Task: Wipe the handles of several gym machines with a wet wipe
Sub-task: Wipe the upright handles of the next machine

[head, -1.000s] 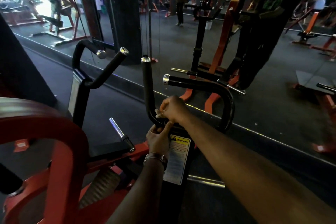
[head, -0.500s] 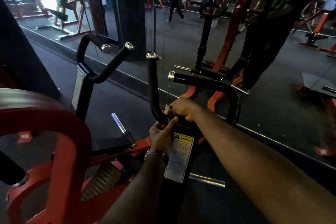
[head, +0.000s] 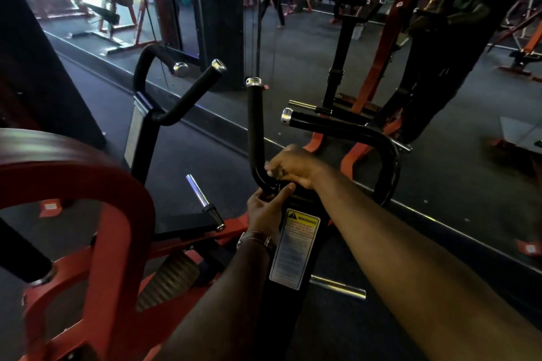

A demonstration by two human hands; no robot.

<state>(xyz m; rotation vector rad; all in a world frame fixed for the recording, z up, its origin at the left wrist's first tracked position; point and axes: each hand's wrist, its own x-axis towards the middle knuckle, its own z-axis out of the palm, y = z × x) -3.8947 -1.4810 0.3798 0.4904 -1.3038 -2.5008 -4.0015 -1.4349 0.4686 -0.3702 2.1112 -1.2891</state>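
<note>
A dim gym is stretching out ahead, with dark rubber flooring and a large wall mirror reflecting red and black machines. In the foreground, a black and red gym machine is standing close to the viewer, its black upright post carrying a white warning label.

The right hand is curling around the lower bend of the upright black handle, pinching a small pale wet wipe against the bar. Only a crumpled sliver of the wipe is showing between the fingers. The left hand is gripping the base of the same handle just below, touching the right hand and steadying the bar. A wristwatch is sitting on the left wrist.

The handle is looking glossy black, capped in silver at its top end. A second, curved handle is arching off to the right, and two more are rising on the left.

Judging from this, the wipe is bunched so small that it may be skipping parts of the bar. It could also slip from the fingers on the curve, or dry out before the remaining handles are reached.
</note>
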